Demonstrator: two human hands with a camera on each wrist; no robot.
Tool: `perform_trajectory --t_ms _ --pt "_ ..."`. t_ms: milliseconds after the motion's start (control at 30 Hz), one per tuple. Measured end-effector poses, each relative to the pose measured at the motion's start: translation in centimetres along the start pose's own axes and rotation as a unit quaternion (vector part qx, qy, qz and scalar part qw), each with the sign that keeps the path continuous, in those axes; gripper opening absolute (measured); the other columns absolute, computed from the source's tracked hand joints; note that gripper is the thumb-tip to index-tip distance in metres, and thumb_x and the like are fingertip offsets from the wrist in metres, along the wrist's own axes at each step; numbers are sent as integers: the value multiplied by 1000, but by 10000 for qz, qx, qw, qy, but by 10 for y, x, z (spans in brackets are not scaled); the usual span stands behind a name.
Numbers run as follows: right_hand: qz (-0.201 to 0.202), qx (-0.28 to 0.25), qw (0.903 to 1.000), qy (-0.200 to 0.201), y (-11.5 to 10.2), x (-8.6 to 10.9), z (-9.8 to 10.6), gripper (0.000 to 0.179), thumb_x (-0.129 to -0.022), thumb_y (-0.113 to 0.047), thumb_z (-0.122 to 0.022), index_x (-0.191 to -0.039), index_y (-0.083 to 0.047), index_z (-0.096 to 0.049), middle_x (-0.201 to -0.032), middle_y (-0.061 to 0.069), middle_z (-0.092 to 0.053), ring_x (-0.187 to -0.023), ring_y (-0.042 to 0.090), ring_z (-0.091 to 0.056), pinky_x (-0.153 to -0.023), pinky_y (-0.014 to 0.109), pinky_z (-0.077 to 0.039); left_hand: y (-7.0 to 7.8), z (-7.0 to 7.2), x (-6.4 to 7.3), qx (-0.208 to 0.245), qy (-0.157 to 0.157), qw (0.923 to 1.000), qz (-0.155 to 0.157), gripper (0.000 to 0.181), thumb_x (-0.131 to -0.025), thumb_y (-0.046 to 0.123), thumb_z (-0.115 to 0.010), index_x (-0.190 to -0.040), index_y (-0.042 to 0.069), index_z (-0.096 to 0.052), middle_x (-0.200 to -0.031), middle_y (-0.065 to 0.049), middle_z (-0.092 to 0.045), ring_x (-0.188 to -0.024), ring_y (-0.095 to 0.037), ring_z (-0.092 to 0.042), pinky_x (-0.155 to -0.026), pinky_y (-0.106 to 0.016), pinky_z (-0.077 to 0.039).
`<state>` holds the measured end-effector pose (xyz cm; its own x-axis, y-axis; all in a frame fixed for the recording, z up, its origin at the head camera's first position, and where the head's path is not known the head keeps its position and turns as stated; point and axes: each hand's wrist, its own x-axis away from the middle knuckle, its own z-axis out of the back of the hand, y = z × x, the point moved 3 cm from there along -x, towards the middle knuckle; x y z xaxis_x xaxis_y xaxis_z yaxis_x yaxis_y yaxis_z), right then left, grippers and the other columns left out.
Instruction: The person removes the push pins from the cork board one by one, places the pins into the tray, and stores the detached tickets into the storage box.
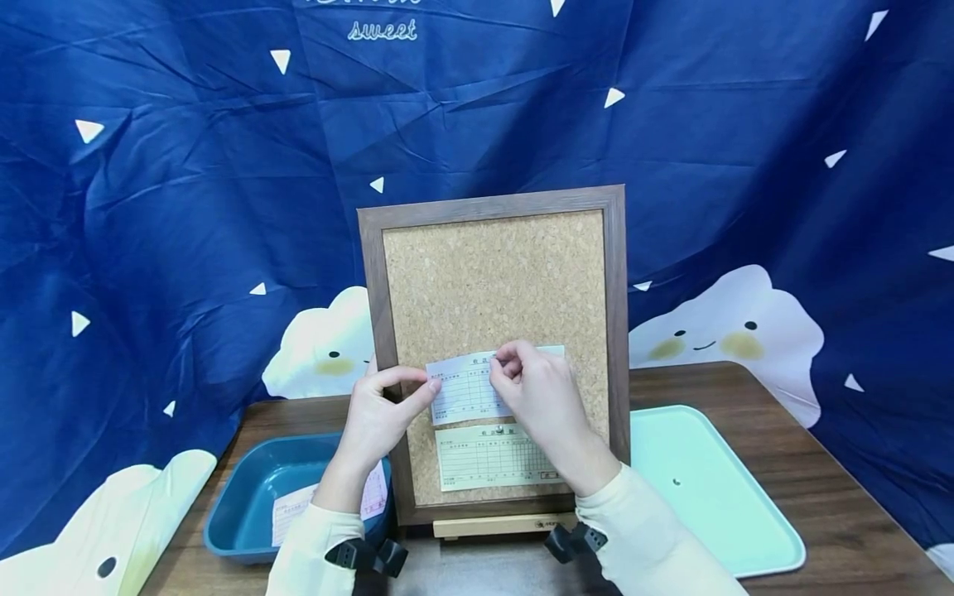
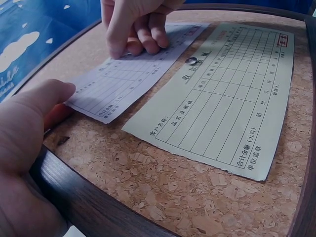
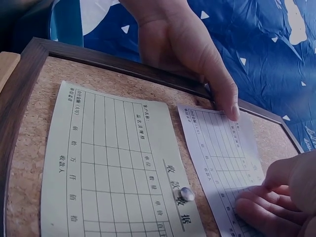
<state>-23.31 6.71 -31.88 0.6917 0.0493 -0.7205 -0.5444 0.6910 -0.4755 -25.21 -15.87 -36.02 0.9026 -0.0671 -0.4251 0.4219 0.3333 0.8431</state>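
Note:
A pale lilac receipt slip (image 1: 458, 389) lies against the cork board (image 1: 492, 281), above a pale green receipt slip (image 1: 484, 463). The green one carries a silver thumbtack (image 2: 191, 61) at its top middle. My left hand (image 1: 382, 410) pinches the lilac slip's left edge, thumb in front. My right hand (image 1: 547, 397) is at that slip's upper middle, its fingers curled and their tips against the paper. Whatever may be between those fingertips is hidden in every view. Part of the lilac slip is covered by the right hand.
A dark wooden frame (image 1: 616, 331) borders the board, which stands on a light wooden ledge (image 1: 507, 526). To the left, a blue basin (image 1: 249, 472) holds a pinkish slip (image 1: 373, 492). A mint tray (image 1: 715, 497) with a small object on it lies to the right.

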Motion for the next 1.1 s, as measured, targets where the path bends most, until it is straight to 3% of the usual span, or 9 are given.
perform_trajectory --t_ms 233,567,667,733,867,900,967,1100 --pt "-58 -36 10000 -3 2 -1 -1 7 -92 -6 -78 -93 0 -73 -73 3 -73 -61 9 -63 -59 28 -56 -1 0 -2 54 18 9999 132 13 -97 21 -83 -102 10 -84 -107 -17 -81 -168 -44 -5 -132 -72 -3" --pt "-75 -79 9999 37 5 -2 -2 7 -89 -4 -78 -89 -4 -72 -69 1 -71 -59 7 -60 -59 27 -56 -2 0 -2 140 11 9998 136 12 -97 20 -83 -101 8 -84 -108 -18 -80 -168 -42 -10 -132 -71 -7" --pt "-78 -130 9999 39 5 -3 -2 7 -89 -4 -79 -88 -4 -72 -69 1 -72 -59 6 -61 -60 28 -57 -2 1 -1 125 4 9999 109 11 -96 18 -83 -101 8 -84 -104 -17 -81 -167 -43 -17 -134 -68 -4" --pt "-66 -158 9998 34 5 -3 -2 6 -89 -4 -79 -89 -3 -72 -69 1 -72 -59 6 -62 -60 28 -58 -1 1 -2 103 24 9999 53 11 -96 18 -83 -101 8 -84 -101 -15 -81 -160 -44 -35 -135 -65 -1" --pt "-44 -187 9998 -2 5 -4 -3 6 -90 -6 -77 -89 -2 -72 -71 2 -72 -59 6 -62 -61 28 -58 -2 2 -2 141 84 9998 69 10 -95 17 -84 -100 8 -84 -99 -14 -81 -159 -44 -37 -136 -63 -1" --pt "-43 -189 9998 -5 5 -4 -3 6 -91 -6 -77 -89 -2 -72 -71 2 -72 -60 6 -62 -61 29 -58 -2 2 -3 146 82 9998 50 11 -96 18 -84 -100 8 -84 -99 -14 -81 -155 -45 -44 -136 -62 -1" --pt "-49 -187 9998 -2 6 -4 -3 6 -90 -7 -76 -89 -2 -72 -71 2 -72 -60 7 -62 -61 29 -58 -1 2 -2 167 64 9998 78 11 -96 18 -84 -100 8 -84 -100 -15 -81 -159 -45 -36 -135 -64 -1" --pt "-68 -188 9998 49 8 -3 -2 6 -89 -7 -77 -89 -2 -73 -70 1 -73 -59 7 -63 -61 29 -58 0 1 -3 185 16 9998 54 13 -97 19 -83 -101 7 -84 -101 -17 -81 -158 -44 -39 -135 -64 -2"
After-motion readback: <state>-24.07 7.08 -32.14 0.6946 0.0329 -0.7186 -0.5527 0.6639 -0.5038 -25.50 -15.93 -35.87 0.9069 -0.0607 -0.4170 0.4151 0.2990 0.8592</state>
